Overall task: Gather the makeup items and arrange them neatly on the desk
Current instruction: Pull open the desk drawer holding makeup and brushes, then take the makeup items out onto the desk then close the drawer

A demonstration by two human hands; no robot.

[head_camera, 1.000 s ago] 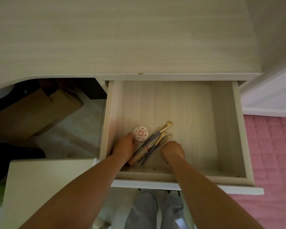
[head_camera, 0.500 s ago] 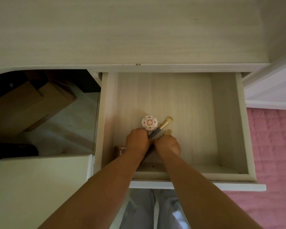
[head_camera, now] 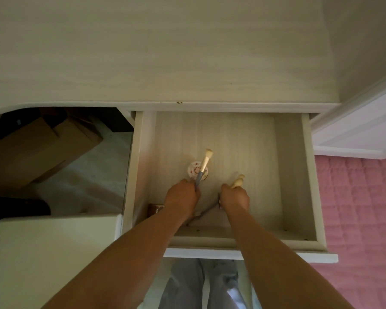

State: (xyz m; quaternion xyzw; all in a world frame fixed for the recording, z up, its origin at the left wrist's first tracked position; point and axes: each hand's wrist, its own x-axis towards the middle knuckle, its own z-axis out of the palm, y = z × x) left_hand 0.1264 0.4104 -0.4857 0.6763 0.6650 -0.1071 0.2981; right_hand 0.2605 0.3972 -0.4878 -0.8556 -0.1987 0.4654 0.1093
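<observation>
Left hand grips one brush; right hand grips seemingly two brushes

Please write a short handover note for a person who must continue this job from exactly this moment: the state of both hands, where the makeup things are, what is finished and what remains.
Left hand: grips one brush, bristles pointing away, above the round compact.
Right hand: grips two or so brushes; bristle ends stick out past the fingers.
Open drawer: the compact lies on its floor; a brown tube lies at the front left corner, partly hidden by the left wrist.
Desk top: no makeup on it in view.
Done: brushes picked up.
Left: carry brushes, compact and tube up to the desk and line them up neatly.
</observation>
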